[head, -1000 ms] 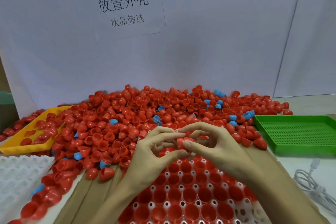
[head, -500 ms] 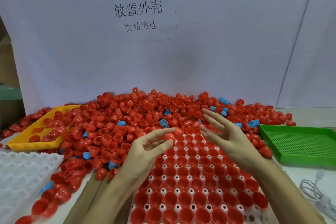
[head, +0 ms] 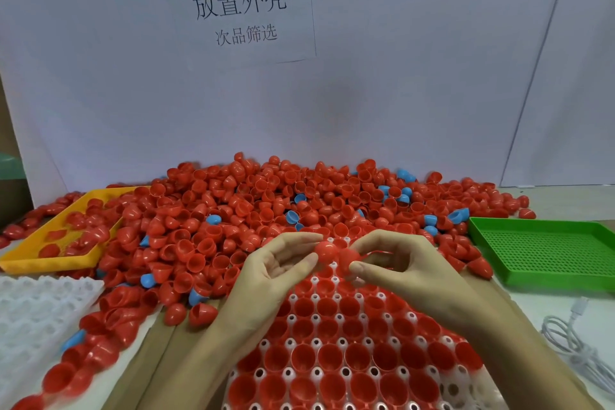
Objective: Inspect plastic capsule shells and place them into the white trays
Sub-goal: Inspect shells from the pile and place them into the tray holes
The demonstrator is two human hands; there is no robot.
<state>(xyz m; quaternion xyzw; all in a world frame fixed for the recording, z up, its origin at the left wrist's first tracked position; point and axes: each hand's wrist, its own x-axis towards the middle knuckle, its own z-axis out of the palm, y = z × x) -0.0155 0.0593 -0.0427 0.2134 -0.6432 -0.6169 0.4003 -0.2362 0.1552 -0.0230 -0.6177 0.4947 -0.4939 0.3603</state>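
Head view: left hand point(head: 276, 271) and right hand point(head: 396, 263) each pinch a red shell point(head: 325, 251).

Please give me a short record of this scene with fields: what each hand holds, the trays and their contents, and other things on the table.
left hand: pinches a red shell between thumb and fingers
right hand: pinches a second red shell, touching the first
white tray under the hands: most pockets hold red shells
second white tray: at left, pockets in view hold nothing
yellow tray: some red shells inside
green tray: no shells inside
loose pile: red shells, a few blue
white cable: at right
paper sign: on the backboard
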